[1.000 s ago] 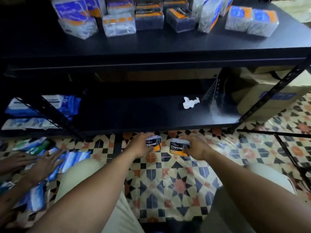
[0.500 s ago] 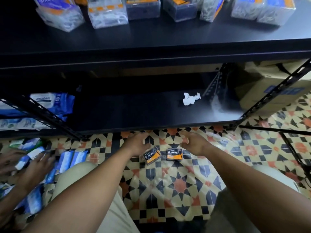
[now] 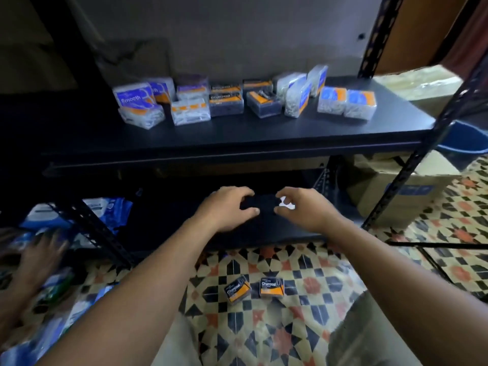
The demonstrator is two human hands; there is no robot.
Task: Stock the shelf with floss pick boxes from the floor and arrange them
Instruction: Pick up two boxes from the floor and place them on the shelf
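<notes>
A second earlier each hand had clutched a box. Now the two Charcoal boxes (image 3: pixel 237 289) lay side by side on the tiled floor (image 3: pixel 290 326) at lower centre of the frame, just apart from each other, the left one skewed. The left hand (image 3: pixel 227 208) and right hand (image 3: pixel 306 210) had risen to mid-frame in front of the dark lower shelf (image 3: pixel 163 220). Each grip was slack and empty, fingers loosely curled and tips turned toward each other. A white paper scrap (image 3: pixel 286 203) showed behind the right fingers.

The view had also tipped up, bringing the upper shelf (image 3: pixel 237 133) into full sight. The stocked floss pick boxes (image 3: pixel 190 112) stood there in a loose, uneven cluster, some tilted. The pair on the floor therefore remained unstocked, and the hands appeared headed for the shelf to tidy or clear space first.

At the left edge a second person's hand (image 3: pixel 39 254) rested among blue packets (image 3: pixel 66 307). A cardboard carton (image 3: pixel 396 194) sat at right.
</notes>
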